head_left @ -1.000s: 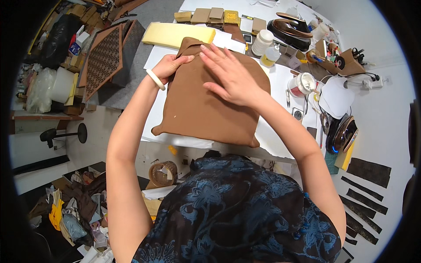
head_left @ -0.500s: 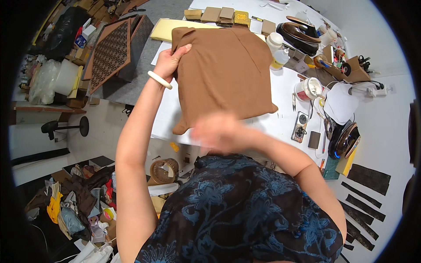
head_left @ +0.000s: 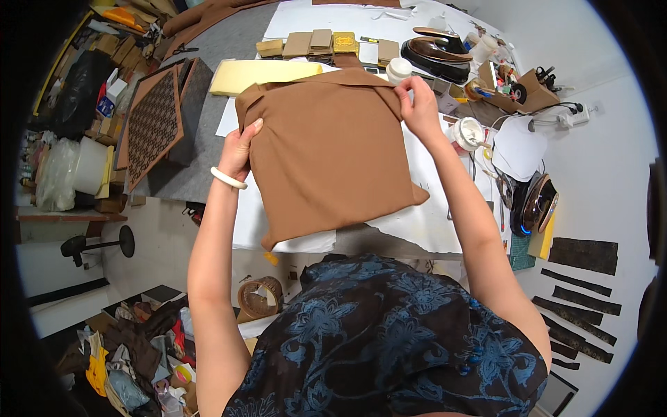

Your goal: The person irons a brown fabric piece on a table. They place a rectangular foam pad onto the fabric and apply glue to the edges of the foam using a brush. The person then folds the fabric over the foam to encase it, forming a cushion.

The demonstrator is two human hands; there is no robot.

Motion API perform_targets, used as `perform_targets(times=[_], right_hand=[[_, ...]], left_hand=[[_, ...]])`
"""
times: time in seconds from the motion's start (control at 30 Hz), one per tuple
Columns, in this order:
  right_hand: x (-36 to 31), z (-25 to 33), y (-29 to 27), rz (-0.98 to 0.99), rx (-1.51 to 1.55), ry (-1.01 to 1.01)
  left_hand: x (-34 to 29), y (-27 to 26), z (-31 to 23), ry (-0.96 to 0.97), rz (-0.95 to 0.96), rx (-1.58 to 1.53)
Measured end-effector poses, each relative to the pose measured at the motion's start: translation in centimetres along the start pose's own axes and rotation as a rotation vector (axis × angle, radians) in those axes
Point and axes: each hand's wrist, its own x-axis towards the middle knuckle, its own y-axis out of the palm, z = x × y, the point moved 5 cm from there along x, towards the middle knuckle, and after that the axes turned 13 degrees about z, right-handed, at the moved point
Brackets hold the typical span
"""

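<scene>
A square, flat piece covered in brown leather-like cloth (head_left: 330, 156) is held tilted over the white-topped table, its loose corners sticking out at the bottom. My left hand (head_left: 238, 147), with a white bangle (head_left: 228, 178) at the wrist, grips its left edge, thumb on top and fingers hidden beneath. At the upper right corner my right hand (head_left: 420, 110) pinches the cloth between thumb and fingers. A folded flap of the cloth runs along the far edge. What lies inside the cloth is hidden.
Behind the piece lies a cream foam slab (head_left: 240, 78). A dark iron (head_left: 438, 54) and a white-lidded jar (head_left: 399, 69) stand at the back right. A paste tub (head_left: 467, 133) and a second iron (head_left: 539, 207) are to the right. A patterned panel (head_left: 154, 132) leans at left.
My right hand has gone from the near edge up to the far right corner and now pinches the cloth there. The brown piece has shifted left and nearer, with my left hand still holding it.
</scene>
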Motion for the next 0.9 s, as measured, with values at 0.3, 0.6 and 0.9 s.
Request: perform_targets(times=[0.3, 0.6, 0.9], right_hand=[[6.1, -3.7, -4.6, 0.276, -0.433, 0.208], [5.0, 2.7, 7.7, 1.224, 0.7, 0.438], [4.3, 2.8, 8.8, 1.219, 1.16, 0.571]], left_hand=[[1.0, 3.3, 3.3, -0.076, 0.199, 0.046], [3.3, 8.0, 4.6, -0.098, 0.372, 0.036], [3.9, 8.8, 3.8, -0.05, 0.517, 0.161]])
